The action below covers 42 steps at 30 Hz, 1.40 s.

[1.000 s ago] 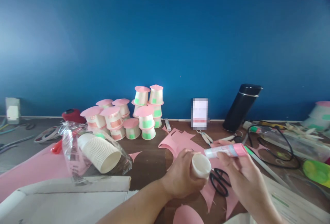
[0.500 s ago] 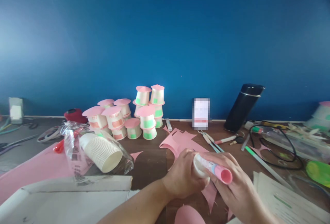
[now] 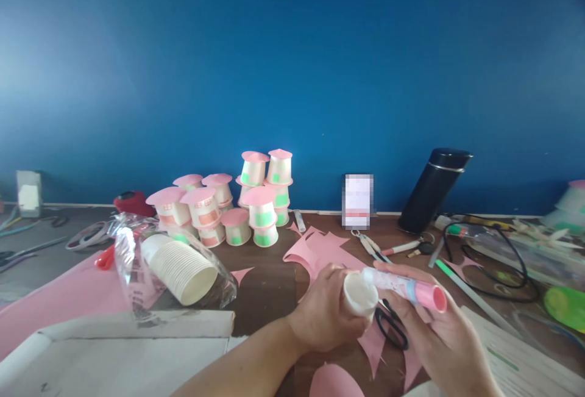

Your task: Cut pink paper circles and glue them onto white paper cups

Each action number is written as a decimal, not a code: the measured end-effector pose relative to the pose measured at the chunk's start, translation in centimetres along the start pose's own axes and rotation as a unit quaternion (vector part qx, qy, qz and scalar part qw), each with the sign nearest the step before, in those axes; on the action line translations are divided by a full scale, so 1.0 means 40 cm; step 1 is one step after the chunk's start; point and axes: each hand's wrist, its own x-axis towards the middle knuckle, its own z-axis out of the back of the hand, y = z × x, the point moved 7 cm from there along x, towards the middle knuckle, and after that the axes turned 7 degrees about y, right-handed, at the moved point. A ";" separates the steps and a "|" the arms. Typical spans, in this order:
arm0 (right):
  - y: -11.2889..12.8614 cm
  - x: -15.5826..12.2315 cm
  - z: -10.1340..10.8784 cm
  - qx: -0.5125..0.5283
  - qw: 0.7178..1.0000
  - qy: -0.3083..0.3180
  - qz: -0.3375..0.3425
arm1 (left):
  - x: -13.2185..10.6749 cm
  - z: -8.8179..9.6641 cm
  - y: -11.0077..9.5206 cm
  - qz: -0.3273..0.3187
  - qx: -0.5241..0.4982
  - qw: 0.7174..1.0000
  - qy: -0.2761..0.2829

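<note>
My left hand (image 3: 322, 314) is wrapped round a white paper cup (image 3: 361, 294), whose round end faces up toward me. In my right hand (image 3: 432, 333) is a pink and white glue stick (image 3: 404, 287), its open pink end pointing right and its other end by the cup's rim. Black-handled scissors (image 3: 392, 325) lie on the table between my hands, partly hidden. Under and behind the hands is cut pink paper (image 3: 326, 250). A round pink paper piece (image 3: 336, 382) lies at the near edge of the view.
Several cups with pink paper tops (image 3: 260, 205) stand stacked at the back. A plastic-wrapped stack of paper cups (image 3: 183, 269) lies left, behind a white box (image 3: 128, 354). A black bottle (image 3: 432, 193), a cable (image 3: 521, 257) and paper sheets (image 3: 507, 348) are on the right.
My right hand has moved right with the glue stick, away from over the cup. The cup's end and the scissors now show. My left hand has barely moved.
</note>
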 end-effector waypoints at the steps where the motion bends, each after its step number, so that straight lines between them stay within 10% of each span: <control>1: -0.001 -0.001 -0.002 0.007 1.000 0.005 -0.005 | 0.001 0.001 -0.003 0.000 -0.001 1.000 0.000; 42: 0.046 -0.012 0.004 -0.207 0.961 0.041 0.177 | 0.001 0.009 -0.010 0.026 -0.008 1.000 0.006</control>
